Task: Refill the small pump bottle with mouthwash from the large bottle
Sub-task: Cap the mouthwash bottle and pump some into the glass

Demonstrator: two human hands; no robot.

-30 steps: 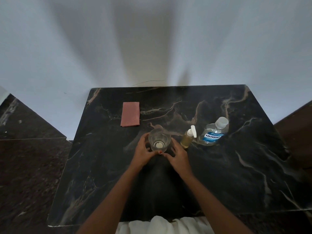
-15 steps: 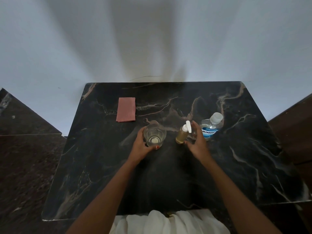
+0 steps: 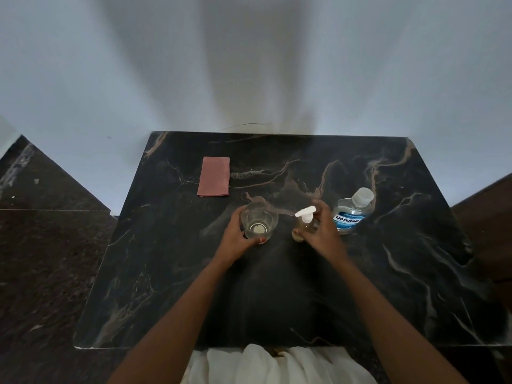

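**Hands on glass and pump bottle, big bottle waiting**

Both hands are busy at the middle of the table (image 3: 171, 286). Left hand (image 3: 235, 239) is curled round the near side of a clear glass (image 3: 259, 218), fingers wrapped on its wall, thumb toward the front. Right hand (image 3: 318, 234) is closed round the pump bottle (image 3: 303, 227), thumb on the near side and fingers behind it, so only the white pump head (image 3: 304, 213) and a strip of the amber body show. Whether that bottle is lifted or standing on the table, I cannot tell.

The glass stands upright and looks almost empty, with only a pale disc at its bottom. Holding it probably just steadies it or keeps it out of the way; its part in the refill is not clear. The grip low on the pump bottle's body leaves the head free, which suits unscrewing it next, since the pump looks seated and nothing can be poured in until it comes off.

The large bottle (image 3: 350, 214) stands just right of the right hand, near but apart from it, white cap (image 3: 363, 195) on, blue label toward the camera. It is within easy reach and nothing blocks the path to it.

A folded pink cloth (image 3: 214, 180) lies farther back on the left, well apart from everything, handy for spills. The glass, close beside the pump bottle, is the one thing that could be knocked while pouring.
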